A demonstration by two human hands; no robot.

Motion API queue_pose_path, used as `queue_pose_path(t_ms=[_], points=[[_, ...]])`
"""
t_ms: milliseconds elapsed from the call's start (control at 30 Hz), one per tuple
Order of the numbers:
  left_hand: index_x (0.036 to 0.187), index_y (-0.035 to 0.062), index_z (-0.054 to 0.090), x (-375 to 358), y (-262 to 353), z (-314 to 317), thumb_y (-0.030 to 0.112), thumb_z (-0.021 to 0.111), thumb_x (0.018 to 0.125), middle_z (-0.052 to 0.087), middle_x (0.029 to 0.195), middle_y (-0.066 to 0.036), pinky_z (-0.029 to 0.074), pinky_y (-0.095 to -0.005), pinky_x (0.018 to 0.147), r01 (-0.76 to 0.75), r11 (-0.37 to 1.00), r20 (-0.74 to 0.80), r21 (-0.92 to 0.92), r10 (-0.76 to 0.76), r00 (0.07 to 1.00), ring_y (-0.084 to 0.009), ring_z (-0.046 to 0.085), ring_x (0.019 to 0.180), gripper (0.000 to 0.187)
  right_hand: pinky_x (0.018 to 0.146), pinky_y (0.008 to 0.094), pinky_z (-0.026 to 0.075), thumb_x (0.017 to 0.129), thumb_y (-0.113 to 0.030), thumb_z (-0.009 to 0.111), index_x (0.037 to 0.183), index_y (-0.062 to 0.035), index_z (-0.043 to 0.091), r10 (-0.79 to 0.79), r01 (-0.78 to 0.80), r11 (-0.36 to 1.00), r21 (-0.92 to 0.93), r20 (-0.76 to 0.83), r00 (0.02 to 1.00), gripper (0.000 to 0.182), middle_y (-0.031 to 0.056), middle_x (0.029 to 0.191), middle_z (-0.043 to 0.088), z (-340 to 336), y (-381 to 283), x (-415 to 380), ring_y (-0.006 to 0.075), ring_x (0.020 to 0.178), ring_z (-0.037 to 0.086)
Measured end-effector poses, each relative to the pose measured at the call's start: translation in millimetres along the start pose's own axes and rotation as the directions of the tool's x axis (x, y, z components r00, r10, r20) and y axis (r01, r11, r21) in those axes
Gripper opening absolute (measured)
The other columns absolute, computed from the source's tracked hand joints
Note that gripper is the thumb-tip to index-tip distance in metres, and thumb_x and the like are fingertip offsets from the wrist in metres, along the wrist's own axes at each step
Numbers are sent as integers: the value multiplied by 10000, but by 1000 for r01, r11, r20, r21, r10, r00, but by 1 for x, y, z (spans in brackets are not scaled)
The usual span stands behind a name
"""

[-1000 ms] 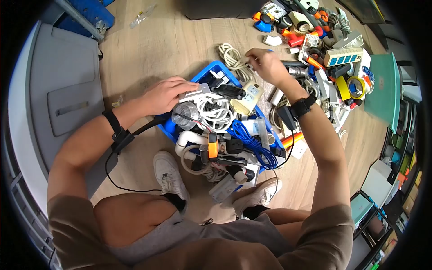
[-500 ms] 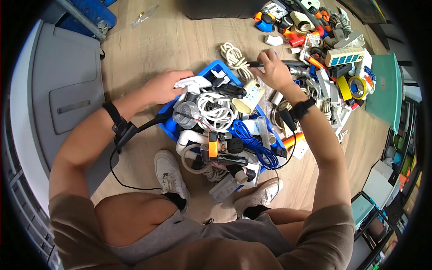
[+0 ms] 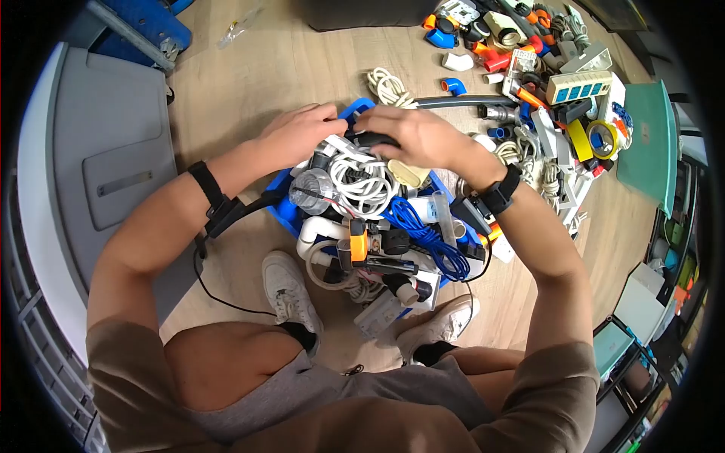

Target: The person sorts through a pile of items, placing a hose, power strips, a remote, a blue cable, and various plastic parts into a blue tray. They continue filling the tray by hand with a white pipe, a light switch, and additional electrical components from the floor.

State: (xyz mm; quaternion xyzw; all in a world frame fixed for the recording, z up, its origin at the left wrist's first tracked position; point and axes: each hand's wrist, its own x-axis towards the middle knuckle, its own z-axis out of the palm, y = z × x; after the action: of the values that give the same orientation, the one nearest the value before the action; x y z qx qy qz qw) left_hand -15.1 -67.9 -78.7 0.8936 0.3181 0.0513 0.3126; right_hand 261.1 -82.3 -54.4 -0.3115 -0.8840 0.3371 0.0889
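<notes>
A blue bin (image 3: 281, 215) stands between my feet, piled with cables and fittings. My left hand (image 3: 306, 132) is at its far left corner, fingers curled down over a white plastic piece (image 3: 332, 145); what they grip is hidden. From the right, my right hand (image 3: 419, 136) reaches over the pile, its fingers and thumb around a long black object (image 3: 374, 140). The two hands' fingertips nearly meet. Below them lie a coiled white cable (image 3: 361, 185), a cream power strip (image 3: 408, 174) partly under my right hand, and a blue cable bundle (image 3: 430, 240).
A cream cord coil (image 3: 391, 87), a black tube (image 3: 464, 101) and a blue elbow fitting (image 3: 454, 87) lie beyond the bin. Mixed parts, including a power strip (image 3: 580, 87) and yellow tape (image 3: 602, 140), spread at right. A grey case (image 3: 124, 136) stands at left.
My right hand has moved left from the black tube onto the pile in the bin. A blue elbow fitting now shows where it was. My left hand has shifted slightly right.
</notes>
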Motion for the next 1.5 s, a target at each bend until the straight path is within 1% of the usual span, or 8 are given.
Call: queue_pose_path(t_ms=[300, 400, 467, 733, 800, 867, 1200, 1500], points=[[1102, 55, 578, 18, -22, 13, -29, 617, 839, 571, 1124, -152, 489, -460, 936, 74, 971, 204, -225, -27, 979, -370, 591, 1122, 278, 954, 441, 537, 876, -90, 745, 1287, -50, 621, 25, -14, 992, 122, -87, 996, 432, 160, 1188, 661, 0, 19, -8, 382, 1100, 654], [1118, 37, 538, 11, -24, 15, 13, 627, 856, 546, 1181, -164, 486, -477, 954, 2, 985, 60, 170, -12, 998, -378, 572, 1164, 278, 1004, 417, 524, 890, -28, 697, 1335, -45, 582, 35, -16, 969, 246, -73, 997, 460, 168, 1298, 624, -4, 17, -12, 370, 1148, 645], [1135, 34, 505, 7, -32, 21, 48, 638, 878, 529, 1200, -170, 482, -480, 982, 84, 958, 23, 275, -94, 995, -378, 553, 1200, 290, 1024, 411, 513, 904, -6, 585, 1374, -51, 548, 362, -309, 704, 639, 50, 931, 474, 175, 1312, 623, -11, 34, -17, 368, 1171, 639], [1492, 37, 357, 9, -32, -6, 71, 610, 866, 419, 1534, -212, 366, -451, 1185, 225, 961, 315, -161, -166, 934, -364, 413, 1453, 676, 1022, 414, 521, 876, 0, 578, 1404, -79, 536, 461, -418, 882, -217, 222, 859, 535, 195, 1352, 605, 11, 115, -75, 380, 1240, 616], [1568, 41, 293, 12, -32, -4, 58, 593, 848, 354, 1618, -209, 320, -438, 1228, 228, 921, 324, -315, -121, 938, -344, 352, 1517, 780, 979, 467, 529, 917, -85, 607, 1346, -121, 604, 353, -348, 893, -284, -37, 935, 430, 176, 1270, 621, 35, 114, -87, 393, 1159, 647], [1624, 55, 209, 10, -33, 12, 30, 589, 804, 297, 1660, -186, 248, -411, 1259, 173, 763, 247, -623, -18, 969, -298, 279, 1555, 904, 968, 474, 537, 899, -124, 656, 1362, -122, 585, 356, -356, 898, -260, -50, 933, 469, 182, 1301, 605, 47, 121, -88, 399, 1134, 660], [1633, 58, 213, -8, -25, 25, 323, 591, 1028, 297, 1660, -203, 249, -422, 1246, 206, 720, 181, -663, -113, 977, -321, 305, 1532, 761, 876, 507, 548, 878, -264, 747, 1182, -81, 595, 603, -583, 785, -208, 43, 796, 386, 239, 1040, 713, 16, 92, -93, 441, 1012, 688], [1616, 82, 269, -3, -22, 5, 628, 402, 1049, 304, 1673, -150, 262, -519, 1205, 363, 672, 168, -646, -338, 926, -319, 312, 1540, 798, 780, 407, 537, 907, -71, 665, 1232, -39, 641, 469, -502, 865, 26, 317, 824, 328, 163, 918, 719, -40, 0, -201, 319, 874, 701]])
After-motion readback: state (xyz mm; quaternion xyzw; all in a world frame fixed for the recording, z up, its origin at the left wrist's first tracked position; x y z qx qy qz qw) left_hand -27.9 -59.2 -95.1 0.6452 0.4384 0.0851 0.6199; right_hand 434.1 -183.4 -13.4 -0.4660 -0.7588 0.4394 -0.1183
